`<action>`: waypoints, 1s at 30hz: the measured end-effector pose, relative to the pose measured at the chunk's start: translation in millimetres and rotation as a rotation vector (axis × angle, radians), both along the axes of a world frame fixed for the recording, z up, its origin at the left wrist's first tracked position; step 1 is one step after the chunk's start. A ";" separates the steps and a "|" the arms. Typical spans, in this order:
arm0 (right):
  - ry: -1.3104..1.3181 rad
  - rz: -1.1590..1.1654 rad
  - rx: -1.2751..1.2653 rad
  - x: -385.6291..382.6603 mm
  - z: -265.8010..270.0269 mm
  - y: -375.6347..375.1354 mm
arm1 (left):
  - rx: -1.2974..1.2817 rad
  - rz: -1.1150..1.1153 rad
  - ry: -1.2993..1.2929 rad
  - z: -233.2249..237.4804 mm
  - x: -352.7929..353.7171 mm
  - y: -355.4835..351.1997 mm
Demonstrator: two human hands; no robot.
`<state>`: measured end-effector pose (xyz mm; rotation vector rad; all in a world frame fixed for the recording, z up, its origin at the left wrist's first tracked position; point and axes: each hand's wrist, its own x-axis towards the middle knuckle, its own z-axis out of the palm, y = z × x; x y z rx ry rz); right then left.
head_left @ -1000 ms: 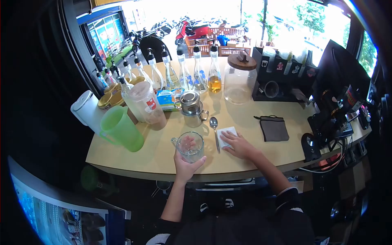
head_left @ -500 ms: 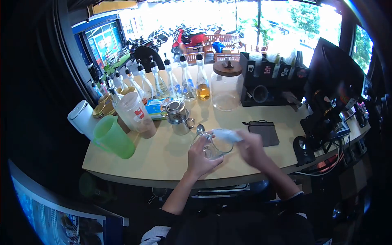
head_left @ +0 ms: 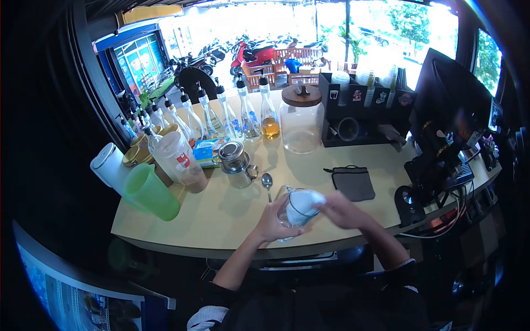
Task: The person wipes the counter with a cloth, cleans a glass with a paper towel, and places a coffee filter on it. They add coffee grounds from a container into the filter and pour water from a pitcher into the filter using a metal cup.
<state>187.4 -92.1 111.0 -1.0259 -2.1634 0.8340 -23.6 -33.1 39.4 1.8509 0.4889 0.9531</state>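
Note:
My left hand [head_left: 271,223] is wrapped around a clear glass mug [head_left: 285,232], which is tilted with its mouth toward the right. Inside the mouth sits a bunched white tissue [head_left: 302,205]; its far end is behind the glass. My right hand [head_left: 343,211], slightly blurred, pinches the tissue's outer edge at the rim. A metal spoon [head_left: 268,181] lies on the counter just beyond my left hand. Farther left stands a metal drip coffee filter [head_left: 232,154] on top of a metal cup [head_left: 239,177].
Pump bottles [head_left: 251,118] line the back of the counter [head_left: 221,226]. A green pitcher [head_left: 152,193] and a clear pitcher [head_left: 179,160] stand left. A lidded glass jar [head_left: 302,129] is behind, a grey pouch [head_left: 353,183] to the right, a black cup organizer [head_left: 364,118] at the back.
My right hand has brought the tissue down and left from above the rim into the mug's mouth. The mug has been tilted and shifted slightly in my left hand.

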 end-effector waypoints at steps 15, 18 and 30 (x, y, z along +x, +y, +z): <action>0.297 0.069 0.064 19.8 -22.1 40.2 | -0.743 -0.650 -0.330 -28.0 8.3 15.6; 1.133 -0.106 -0.124 36.5 -52.6 56.1 | -0.761 -0.684 -0.436 -38.6 13.2 16.0; 0.288 -0.250 0.459 -39.3 -100.3 -10.5 | -0.942 -0.090 -0.763 -25.6 6.2 26.9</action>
